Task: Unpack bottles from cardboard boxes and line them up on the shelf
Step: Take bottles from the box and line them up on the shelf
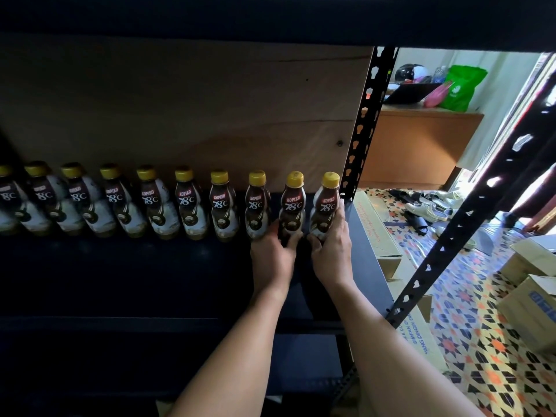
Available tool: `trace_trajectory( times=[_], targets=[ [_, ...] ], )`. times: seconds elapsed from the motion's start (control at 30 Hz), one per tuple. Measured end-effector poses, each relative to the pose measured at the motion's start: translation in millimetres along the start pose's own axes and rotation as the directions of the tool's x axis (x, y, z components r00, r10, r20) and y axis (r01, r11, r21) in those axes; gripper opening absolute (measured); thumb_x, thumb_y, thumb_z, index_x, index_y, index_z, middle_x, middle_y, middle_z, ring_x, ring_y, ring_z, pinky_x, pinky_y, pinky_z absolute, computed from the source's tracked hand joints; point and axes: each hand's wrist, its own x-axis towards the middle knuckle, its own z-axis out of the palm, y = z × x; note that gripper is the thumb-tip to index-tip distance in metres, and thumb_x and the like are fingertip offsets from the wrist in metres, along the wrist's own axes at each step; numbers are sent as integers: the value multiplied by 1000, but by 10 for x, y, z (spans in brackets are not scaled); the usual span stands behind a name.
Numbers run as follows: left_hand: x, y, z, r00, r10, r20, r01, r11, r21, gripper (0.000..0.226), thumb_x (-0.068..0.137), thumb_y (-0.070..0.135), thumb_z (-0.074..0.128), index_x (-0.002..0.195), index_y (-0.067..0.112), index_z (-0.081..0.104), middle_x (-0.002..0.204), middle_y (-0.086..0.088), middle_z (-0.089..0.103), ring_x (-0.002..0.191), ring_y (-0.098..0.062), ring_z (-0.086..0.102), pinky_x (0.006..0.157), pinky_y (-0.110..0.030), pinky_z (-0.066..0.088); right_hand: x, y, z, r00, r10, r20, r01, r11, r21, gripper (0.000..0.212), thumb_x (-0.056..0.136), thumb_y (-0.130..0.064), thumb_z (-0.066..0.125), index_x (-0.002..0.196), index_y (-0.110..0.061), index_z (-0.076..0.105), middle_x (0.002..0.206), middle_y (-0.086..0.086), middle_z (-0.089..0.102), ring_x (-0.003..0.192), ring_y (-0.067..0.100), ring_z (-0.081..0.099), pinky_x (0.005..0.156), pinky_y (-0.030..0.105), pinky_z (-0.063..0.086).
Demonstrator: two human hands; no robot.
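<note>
Ten yellow-capped coffee bottles stand in a row along the back of the dark shelf, against a plywood back panel. The left hand curls round the base of the ninth bottle; the right hand wraps the base of the end bottle, which sits just beside the perforated black upright. Both hands have a firm hold low down.

These look like small filled plastic bottles: moderately heavy for their size, stiff enough to squeeze, with a glossy sleeve that may slip. Their narrow waist and low body seem the surest places to hold; tall and slim, they could topple into neighbours.

Labels read "KOPIKO 78°C". A cardboard box beside the shelf carries print, partly legible as "SIMPAN".
</note>
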Motion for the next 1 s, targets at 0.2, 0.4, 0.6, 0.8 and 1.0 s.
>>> trace_trajectory(
  times=[0.2,0.4,0.6,0.8,1.0],
  targets=[
    [-81,18,-98,996,-84,-2,83,993,-79,24,83,27,84,104,17,77,97,2,79,89,-8,74,83,-32,62,-53,-19,-42,996,88,-1,-88,996,-19,102,88,2,69,163,-14,2,156,12,33,144,20,28,102,5,11],
    [-375,81,-510,985,-164,58,174,951,-257,12,88,31,80,95,21,76,76,8,75,66,-8,71,68,-37,62,-562,-207,-107,983,181,-32,-183,982,-41,98,85,-9,78,160,-16,16,145,12,36,135,29,40,116,37,35],
    [-1049,-174,-1295,979,-44,198,126,896,-426,12,91,38,74,94,27,73,73,0,69,57,-19,62,57,-32,52,-1578,-587,116,979,-61,-193,80,993,88,37,87,-6,77,112,-23,56,88,-1,57,77,12,58,73,19,47],
    [-1725,-1818,-1744,889,-251,383,292,955,-50,10,92,21,76,93,30,72,83,14,71,75,-6,69,68,-24,54,-2592,-27,1101,990,-62,124,61,998,10,24,92,-4,69,113,-10,60,91,-2,50,82,5,50,79,7,37],
    [-2789,-4365,-1780,642,-643,417,463,759,458,16,88,32,70,104,28,69,90,6,75,86,-23,70,77,-40,58,-3770,1638,2548,782,390,486,-260,913,-316,40,85,-5,65,122,-16,56,105,-1,54,97,24,57,81,28,44]
  ],
)
